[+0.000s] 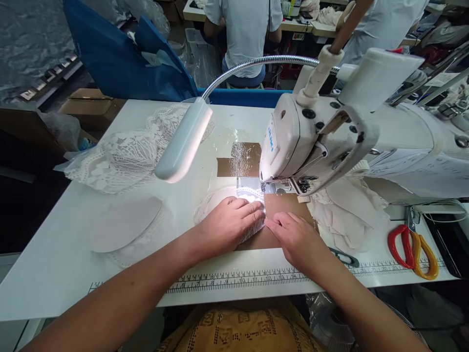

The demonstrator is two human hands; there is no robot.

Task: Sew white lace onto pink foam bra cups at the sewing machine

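My left hand [229, 222] lies flat, fingers together, pressing a white lace piece [210, 203] onto the sewing table just in front of the needle of the white sewing machine [293, 142]. My right hand [295, 237] rests beside it on the brown taped patch [289, 205], fingers curled down at the lace's right edge. The fingertips of both hands meet close to the presser foot [263, 188]. A lamp [183, 142] on a flexible neck lights the spot.
A pile of white lace [124, 154] and a white foam cup [120, 225] lie to the left. More pale fabric [348, 215] sits right of the machine, with red and yellow handled scissors [412, 249] and small snips [344, 257]. A ruler strip [238, 281] runs along the front edge. Two people sit behind.
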